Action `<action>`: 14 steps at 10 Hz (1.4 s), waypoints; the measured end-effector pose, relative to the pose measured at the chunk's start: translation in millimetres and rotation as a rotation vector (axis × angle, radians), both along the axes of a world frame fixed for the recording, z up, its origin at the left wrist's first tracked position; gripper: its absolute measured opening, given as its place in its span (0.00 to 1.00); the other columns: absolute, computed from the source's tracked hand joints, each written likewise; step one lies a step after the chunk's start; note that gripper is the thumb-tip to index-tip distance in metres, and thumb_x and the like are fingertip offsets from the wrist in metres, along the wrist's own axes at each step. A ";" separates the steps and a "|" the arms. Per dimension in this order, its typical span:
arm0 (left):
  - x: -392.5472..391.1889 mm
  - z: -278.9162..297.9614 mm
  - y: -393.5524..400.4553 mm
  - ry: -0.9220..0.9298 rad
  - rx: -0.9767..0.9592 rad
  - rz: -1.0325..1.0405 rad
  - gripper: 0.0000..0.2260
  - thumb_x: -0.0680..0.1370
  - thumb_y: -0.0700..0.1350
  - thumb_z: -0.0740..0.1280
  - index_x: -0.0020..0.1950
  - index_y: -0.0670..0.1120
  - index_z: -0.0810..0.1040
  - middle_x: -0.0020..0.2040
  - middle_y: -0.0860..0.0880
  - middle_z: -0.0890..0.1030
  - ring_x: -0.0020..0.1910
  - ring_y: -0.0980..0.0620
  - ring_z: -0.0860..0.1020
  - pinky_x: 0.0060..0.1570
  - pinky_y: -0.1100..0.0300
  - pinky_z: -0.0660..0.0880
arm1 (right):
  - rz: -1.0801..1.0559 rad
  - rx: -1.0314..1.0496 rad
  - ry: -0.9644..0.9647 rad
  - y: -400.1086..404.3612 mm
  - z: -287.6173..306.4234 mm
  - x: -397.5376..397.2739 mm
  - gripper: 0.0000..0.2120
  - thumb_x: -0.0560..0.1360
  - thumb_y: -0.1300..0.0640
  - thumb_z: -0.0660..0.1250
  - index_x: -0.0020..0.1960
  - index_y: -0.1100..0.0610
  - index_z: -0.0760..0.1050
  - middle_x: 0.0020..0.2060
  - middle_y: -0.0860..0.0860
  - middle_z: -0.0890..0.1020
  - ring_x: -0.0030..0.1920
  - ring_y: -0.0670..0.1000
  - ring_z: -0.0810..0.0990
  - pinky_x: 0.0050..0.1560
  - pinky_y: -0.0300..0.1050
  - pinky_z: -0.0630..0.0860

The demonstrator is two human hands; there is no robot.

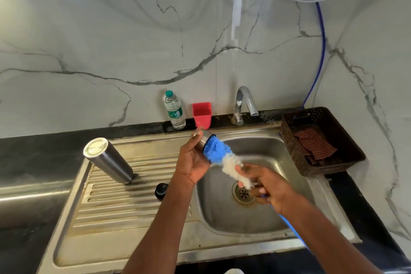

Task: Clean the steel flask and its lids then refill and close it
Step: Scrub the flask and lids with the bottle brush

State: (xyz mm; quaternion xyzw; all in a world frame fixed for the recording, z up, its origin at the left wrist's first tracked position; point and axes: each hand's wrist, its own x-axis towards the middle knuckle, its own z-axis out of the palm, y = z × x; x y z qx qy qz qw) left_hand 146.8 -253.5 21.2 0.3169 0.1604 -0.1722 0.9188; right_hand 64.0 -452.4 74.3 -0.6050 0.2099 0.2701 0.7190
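A steel flask (pixel 109 161) stands upside down on the sink's (pixel 124 204) ribbed drainboard, a black lid (pixel 161 189) near it. Above the basin, the left hand (pixel 193 160) grips a steel lid (pixel 205 139) with a blue-white brush (pixel 224 160) pushed in; the right hand (pixel 270 187) grips the brush handle.

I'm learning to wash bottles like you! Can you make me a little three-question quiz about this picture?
1. True or false: the steel flask stands upside down on the draining board.
2. What is the brush scrubbing? A) steel lid B) red cup C) water bottle
3. Which hand holds the brush?

Key: 1 true. 2 A. 3 the right hand; the left hand holds the lid.
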 end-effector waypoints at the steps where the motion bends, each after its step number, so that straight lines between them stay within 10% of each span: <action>1: 3.4 0.1 8.7 0.147 0.203 -0.030 0.19 0.74 0.55 0.78 0.56 0.44 0.82 0.50 0.42 0.82 0.53 0.42 0.82 0.60 0.47 0.77 | 0.065 -0.663 -0.407 -11.1 4.9 -5.8 0.17 0.74 0.52 0.78 0.61 0.44 0.82 0.47 0.46 0.86 0.35 0.40 0.83 0.35 0.35 0.77; 2: 11.1 2.3 -1.6 0.333 0.282 0.027 0.23 0.75 0.58 0.77 0.55 0.41 0.75 0.52 0.36 0.82 0.56 0.35 0.82 0.63 0.37 0.78 | 0.523 -1.391 -0.725 -7.9 -6.9 -11.7 0.22 0.80 0.42 0.67 0.72 0.32 0.70 0.60 0.38 0.79 0.55 0.50 0.83 0.54 0.48 0.80; 3: 12.2 2.4 -10.0 0.215 0.225 0.063 0.10 0.77 0.47 0.76 0.44 0.43 0.79 0.41 0.43 0.83 0.44 0.43 0.83 0.55 0.42 0.81 | 0.247 -0.943 -0.560 3.2 -8.3 -9.1 0.20 0.77 0.46 0.73 0.68 0.41 0.79 0.51 0.41 0.85 0.44 0.48 0.85 0.44 0.45 0.80; 4: 11.1 -4.1 1.2 0.000 0.104 0.026 0.03 0.78 0.43 0.74 0.48 0.46 0.81 0.42 0.47 0.82 0.43 0.48 0.81 0.62 0.46 0.78 | -0.001 0.045 0.119 6.1 -4.5 -0.9 0.13 0.76 0.51 0.73 0.58 0.56 0.82 0.35 0.50 0.81 0.20 0.44 0.63 0.20 0.34 0.57; 5: 10.4 -6.8 9.0 0.024 0.205 -0.016 0.11 0.77 0.51 0.76 0.52 0.45 0.81 0.49 0.44 0.84 0.51 0.45 0.83 0.66 0.42 0.77 | -0.003 -0.285 -0.195 1.0 -9.5 -2.5 0.15 0.73 0.51 0.77 0.59 0.48 0.84 0.38 0.45 0.85 0.24 0.42 0.75 0.24 0.38 0.72; 6: 13.7 -5.3 8.4 0.176 0.303 -0.009 0.21 0.75 0.63 0.74 0.41 0.46 0.77 0.39 0.45 0.81 0.41 0.47 0.83 0.54 0.45 0.81 | 0.345 -1.182 -0.673 -5.4 -22.0 -7.3 0.21 0.75 0.42 0.73 0.68 0.35 0.76 0.52 0.38 0.83 0.48 0.47 0.85 0.50 0.49 0.81; 7: 12.2 -6.1 2.6 0.180 0.229 0.021 0.16 0.77 0.51 0.76 0.37 0.47 0.75 0.32 0.47 0.78 0.34 0.49 0.80 0.48 0.47 0.82 | 0.420 -1.221 -0.725 4.8 -14.4 -2.7 0.19 0.78 0.44 0.70 0.69 0.37 0.76 0.52 0.41 0.83 0.46 0.48 0.84 0.46 0.47 0.81; 8: 8.1 -1.5 4.1 0.022 0.040 0.070 0.08 0.72 0.44 0.79 0.45 0.46 0.81 0.40 0.47 0.82 0.41 0.49 0.80 0.46 0.54 0.82 | 0.091 -0.047 0.021 7.3 -5.7 1.4 0.11 0.77 0.51 0.73 0.58 0.51 0.82 0.35 0.48 0.81 0.20 0.43 0.66 0.19 0.36 0.61; 9: 6.5 4.7 9.8 -0.055 0.025 0.033 0.20 0.66 0.49 0.84 0.52 0.45 0.82 0.47 0.45 0.83 0.49 0.47 0.82 0.58 0.48 0.80 | 0.073 0.016 0.000 3.8 -10.7 1.8 0.14 0.76 0.54 0.74 0.59 0.57 0.83 0.36 0.53 0.81 0.21 0.44 0.62 0.21 0.34 0.55; 10: 8.8 5.8 12.7 0.124 0.321 0.039 0.26 0.69 0.60 0.80 0.55 0.44 0.78 0.54 0.41 0.81 0.56 0.43 0.81 0.62 0.43 0.77 | 0.075 -0.692 -0.469 -1.4 -13.7 1.0 0.21 0.72 0.51 0.79 0.65 0.45 0.83 0.46 0.43 0.87 0.37 0.46 0.84 0.37 0.44 0.79; 11: 10.7 5.3 3.0 0.265 0.327 0.082 0.27 0.71 0.60 0.78 0.59 0.43 0.75 0.54 0.38 0.81 0.55 0.39 0.82 0.55 0.42 0.81 | 0.401 -1.340 -0.720 -1.5 -15.9 4.9 0.22 0.78 0.42 0.70 0.71 0.34 0.73 0.59 0.38 0.81 0.55 0.50 0.83 0.55 0.49 0.80; 13: 7.4 -3.6 -4.2 0.052 0.022 0.049 0.05 0.74 0.43 0.75 0.42 0.46 0.81 0.42 0.45 0.80 0.48 0.45 0.79 0.63 0.47 0.77 | -0.019 -0.106 -0.103 11.4 -11.9 6.3 0.14 0.74 0.57 0.76 0.59 0.54 0.85 0.38 0.54 0.84 0.22 0.45 0.70 0.21 0.36 0.63; 14: 5.5 -6.4 4.1 0.141 0.165 0.047 0.18 0.73 0.56 0.78 0.53 0.46 0.79 0.54 0.42 0.82 0.60 0.40 0.81 0.61 0.45 0.79 | 0.062 -0.683 -0.493 -3.6 -19.7 5.0 0.22 0.71 0.48 0.79 0.64 0.43 0.83 0.45 0.42 0.87 0.41 0.44 0.84 0.42 0.43 0.81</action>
